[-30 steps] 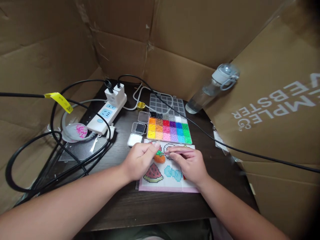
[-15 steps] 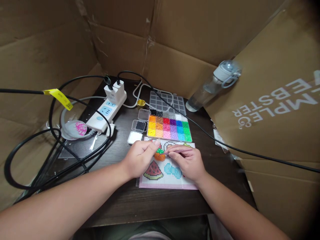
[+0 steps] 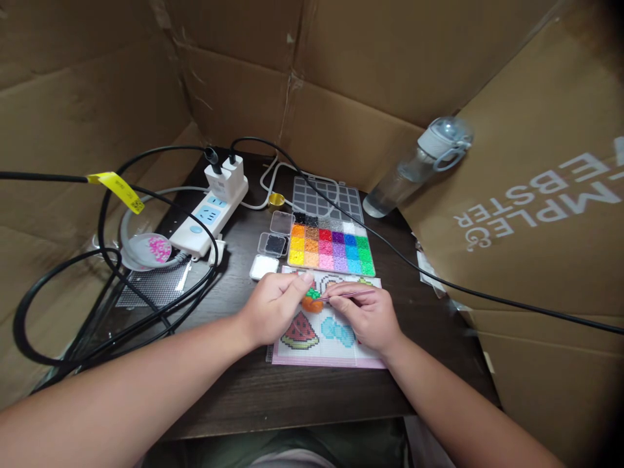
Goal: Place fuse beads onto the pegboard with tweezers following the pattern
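Observation:
My right hand (image 3: 368, 316) grips a slim pink pointed tool (image 3: 353, 294) like a pen. The tool's tip reaches an orange bead figure (image 3: 312, 304) with a green top. On the figure's left is my left hand (image 3: 273, 305), its fingers curled under and its thumb stretched toward the figure; whatever those fingers hold is hidden. Both hands rest over a gridded pattern sheet (image 3: 316, 357) with a pink border. A watermelon slice (image 3: 299, 330) and a light blue bow (image 3: 337, 331) show on the sheet. Just beyond lies a sorting box of coloured beads (image 3: 331, 244).
Small clear boxes of white beads (image 3: 264, 267) and black beads (image 3: 274, 245) stand left of the sorting box. A power strip (image 3: 209, 221), looped black cable (image 3: 103, 214) and dish of pink beads (image 3: 158, 249) occupy the left. A water bottle (image 3: 414, 172) leans against cardboard.
The view has shifted very slightly. Both hands and the slim pink tool stay in nearly the same place over the orange figure.

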{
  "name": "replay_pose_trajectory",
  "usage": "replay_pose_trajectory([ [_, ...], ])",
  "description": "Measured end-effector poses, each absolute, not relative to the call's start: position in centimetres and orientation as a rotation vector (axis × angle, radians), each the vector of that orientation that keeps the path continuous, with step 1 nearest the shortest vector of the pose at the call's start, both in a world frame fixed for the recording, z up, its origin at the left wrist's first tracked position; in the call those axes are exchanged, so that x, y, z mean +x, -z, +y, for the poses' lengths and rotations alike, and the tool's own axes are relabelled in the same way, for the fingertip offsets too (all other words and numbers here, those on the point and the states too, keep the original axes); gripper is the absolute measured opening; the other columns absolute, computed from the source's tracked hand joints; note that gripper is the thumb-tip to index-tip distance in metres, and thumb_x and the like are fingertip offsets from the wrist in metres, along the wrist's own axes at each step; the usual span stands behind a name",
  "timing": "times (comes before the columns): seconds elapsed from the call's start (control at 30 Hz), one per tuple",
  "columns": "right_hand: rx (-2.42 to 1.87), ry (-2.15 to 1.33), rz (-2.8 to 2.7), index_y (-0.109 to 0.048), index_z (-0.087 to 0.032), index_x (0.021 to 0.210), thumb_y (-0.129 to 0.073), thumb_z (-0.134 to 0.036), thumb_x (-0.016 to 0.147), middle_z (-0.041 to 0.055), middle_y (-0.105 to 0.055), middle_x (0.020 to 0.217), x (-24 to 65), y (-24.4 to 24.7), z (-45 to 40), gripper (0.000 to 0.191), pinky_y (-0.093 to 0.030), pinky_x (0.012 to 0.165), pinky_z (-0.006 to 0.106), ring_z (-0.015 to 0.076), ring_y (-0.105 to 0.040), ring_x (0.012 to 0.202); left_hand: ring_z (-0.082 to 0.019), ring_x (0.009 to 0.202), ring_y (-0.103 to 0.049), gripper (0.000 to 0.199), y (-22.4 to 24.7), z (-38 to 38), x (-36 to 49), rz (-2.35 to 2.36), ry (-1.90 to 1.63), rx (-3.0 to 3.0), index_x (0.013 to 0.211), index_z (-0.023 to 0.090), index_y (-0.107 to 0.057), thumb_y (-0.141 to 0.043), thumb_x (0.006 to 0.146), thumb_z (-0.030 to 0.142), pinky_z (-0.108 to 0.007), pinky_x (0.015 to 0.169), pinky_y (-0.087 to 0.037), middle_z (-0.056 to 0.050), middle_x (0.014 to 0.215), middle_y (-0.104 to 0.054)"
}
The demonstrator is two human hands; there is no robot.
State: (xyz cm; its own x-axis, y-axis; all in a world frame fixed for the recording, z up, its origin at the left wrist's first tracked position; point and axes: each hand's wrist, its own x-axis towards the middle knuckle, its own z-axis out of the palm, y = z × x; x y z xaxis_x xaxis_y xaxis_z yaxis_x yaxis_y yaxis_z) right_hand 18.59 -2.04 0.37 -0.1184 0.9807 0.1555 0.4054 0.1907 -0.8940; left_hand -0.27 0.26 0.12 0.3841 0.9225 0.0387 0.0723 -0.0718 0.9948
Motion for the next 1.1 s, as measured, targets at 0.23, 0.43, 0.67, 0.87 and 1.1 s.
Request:
replay_pose_trajectory([
  [0.23,-1.330,-0.915,-1.657,-0.074,-0.021,0.075,-0.065,-0.025,0.077,0.0050,-0.073,0.078,18.62,-0.48,-2.01,0.010,-0.055,0.078,0.033,0.0205,-0.069,0.080,-0.009,0.046,-0.031,0.052,-0.21,0.29,-0.33,0.952,-0.898,1.463,0.048,0.018,-0.034,-0.038,0.090,0.048,-0.024,0.046,-0.026,0.004,0.046,-0.031],
  [0.43,-1.316,-0.899,-1.657,-0.073,-0.021,0.074,-0.065,-0.024,0.077,0.0047,-0.073,0.078,18.68,-0.35,-1.98,0.009,-0.056,0.076,0.033,0.0202,-0.069,0.078,-0.009,0.045,-0.029,0.053,-0.08,0.24,-0.33,0.949,-0.899,1.460,0.047,0.018,-0.033,-0.039,0.090,0.049,-0.024,0.046,-0.025,0.005,0.046,-0.030],
  [0.67,-1.313,-0.887,-1.650,-0.073,-0.021,0.073,-0.066,-0.021,0.075,0.0042,-0.073,0.076,18.61,-0.36,-1.94,0.008,-0.056,0.073,0.031,0.0192,-0.069,0.076,-0.009,0.045,-0.028,0.052,-0.23,0.27,-0.26,0.935,-0.902,1.461,0.047,0.018,-0.032,-0.038,0.090,0.047,-0.025,0.046,-0.025,0.005,0.046,-0.029],
  [0.87,-1.316,-0.891,-1.641,-0.073,-0.021,0.072,-0.066,-0.022,0.075,0.0039,-0.073,0.075,18.50,-0.39,-1.93,0.008,-0.056,0.074,0.031,0.0193,-0.069,0.076,-0.009,0.045,-0.029,0.052,-0.31,0.25,-0.27,0.938,-0.903,1.460,0.048,0.018,-0.033,-0.038,0.090,0.047,-0.025,0.045,-0.025,0.005,0.046,-0.030],
  [1.1,-1.311,-0.902,-1.628,-0.074,-0.022,0.073,-0.066,-0.021,0.076,0.0034,-0.073,0.076,18.58,-0.36,-1.95,0.009,-0.056,0.073,0.029,0.0183,-0.069,0.076,-0.009,0.046,-0.029,0.052,-0.13,0.29,-0.28,0.946,-0.897,1.460,0.047,0.018,-0.033,-0.039,0.090,0.047,-0.025,0.046,-0.025,0.005,0.046,-0.029],
])
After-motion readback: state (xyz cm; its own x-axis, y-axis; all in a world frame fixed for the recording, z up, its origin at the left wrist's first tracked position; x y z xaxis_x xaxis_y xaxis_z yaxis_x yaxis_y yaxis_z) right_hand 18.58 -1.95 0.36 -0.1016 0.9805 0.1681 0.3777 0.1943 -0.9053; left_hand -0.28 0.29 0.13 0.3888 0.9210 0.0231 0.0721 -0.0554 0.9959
